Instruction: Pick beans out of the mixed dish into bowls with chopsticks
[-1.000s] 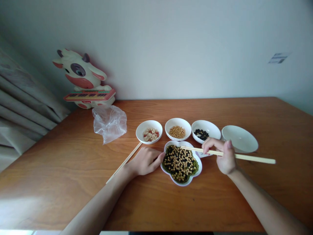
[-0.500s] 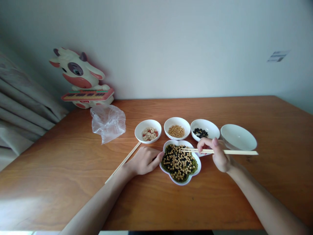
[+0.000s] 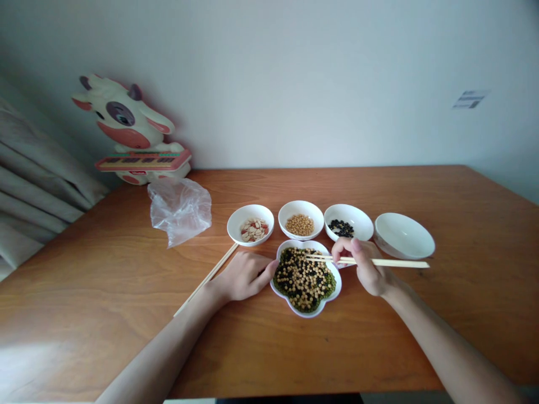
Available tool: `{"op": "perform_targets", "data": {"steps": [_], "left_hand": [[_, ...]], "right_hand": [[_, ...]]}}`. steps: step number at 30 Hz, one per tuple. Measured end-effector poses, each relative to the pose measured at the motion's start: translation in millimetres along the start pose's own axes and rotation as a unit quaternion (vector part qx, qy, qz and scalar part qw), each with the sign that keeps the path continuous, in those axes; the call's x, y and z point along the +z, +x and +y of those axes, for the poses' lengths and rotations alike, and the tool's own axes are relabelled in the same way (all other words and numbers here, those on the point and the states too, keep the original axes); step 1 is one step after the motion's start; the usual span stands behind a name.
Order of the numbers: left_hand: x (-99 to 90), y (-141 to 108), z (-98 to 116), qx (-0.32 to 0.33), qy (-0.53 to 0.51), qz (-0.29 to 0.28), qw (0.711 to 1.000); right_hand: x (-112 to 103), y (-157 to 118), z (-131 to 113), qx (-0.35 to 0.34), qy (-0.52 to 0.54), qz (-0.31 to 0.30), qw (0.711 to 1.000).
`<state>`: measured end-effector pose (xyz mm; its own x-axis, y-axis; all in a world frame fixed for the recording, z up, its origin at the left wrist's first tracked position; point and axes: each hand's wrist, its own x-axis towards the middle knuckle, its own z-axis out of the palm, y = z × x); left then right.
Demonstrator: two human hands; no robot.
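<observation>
A white flower-shaped dish (image 3: 309, 314) holds mixed yellow, black and green beans (image 3: 304, 283). At its left rim is my left hand (image 3: 248, 275), its thumb on the edge and its other fingers partly hidden. My right hand (image 3: 365, 264) is closed around a pair of wooden chopsticks (image 3: 396, 262), whose tips reach the beans near the dish's upper part. Whether a bean is between the tips is too small to tell. Just behind my right hand stands a white bowl (image 3: 362, 221) with black beans (image 3: 341, 228).
Also in the row are a bowl of yellow beans (image 3: 300, 224), a bowl of pale and reddish flat pieces (image 3: 254, 230) and an empty bowl (image 3: 405, 238). Loose chopsticks (image 3: 206, 279) lie by my left forearm. Behind are a clear plastic bag (image 3: 181, 210) and a cow toy keyboard (image 3: 135, 134).
The whole view has shifted slightly, so everything sits a little further left. Both hands keep their places at the dish, and the chopstick tips stay over the beans.
</observation>
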<state>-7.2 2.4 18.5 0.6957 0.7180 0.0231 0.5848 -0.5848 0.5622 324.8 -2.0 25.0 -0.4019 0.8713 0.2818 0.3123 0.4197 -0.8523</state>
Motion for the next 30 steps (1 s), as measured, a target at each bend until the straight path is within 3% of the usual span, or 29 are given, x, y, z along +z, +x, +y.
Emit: {"op": "perform_targets", "data": {"steps": [13,16,20,22,26,30], "left_hand": [[0.2,1.0,-1.0,0.009,0.012,0.005,1.0],[1.4,0.7,-1.9,0.011,0.014,0.013,1.0],[3.0,-0.2,-3.0,0.018,0.014,0.02,1.0],[3.2,-0.3,-3.3,0.019,0.013,0.022,0.999],[2.7,0.3,-3.4,0.019,0.015,0.024,0.999],[2.3,0.2,-2.6,0.005,0.014,0.021,1.0]], "right_hand": [[-1.6,0.6,-3.5,-0.025,0.022,0.073,0.997],[-8.6,-0.1,-0.2,-0.059,0.077,0.16,0.982],[-13.5,5.5,-0.2,-0.138,0.14,0.317,0.928],[-12.2,11.7,-1.7,-0.134,0.129,0.347,0.919],[-3.9,20.4,-4.3,-0.042,0.108,0.31,0.944],[7.4,11.6,-5.6,-0.051,0.128,0.243,0.96]]}}
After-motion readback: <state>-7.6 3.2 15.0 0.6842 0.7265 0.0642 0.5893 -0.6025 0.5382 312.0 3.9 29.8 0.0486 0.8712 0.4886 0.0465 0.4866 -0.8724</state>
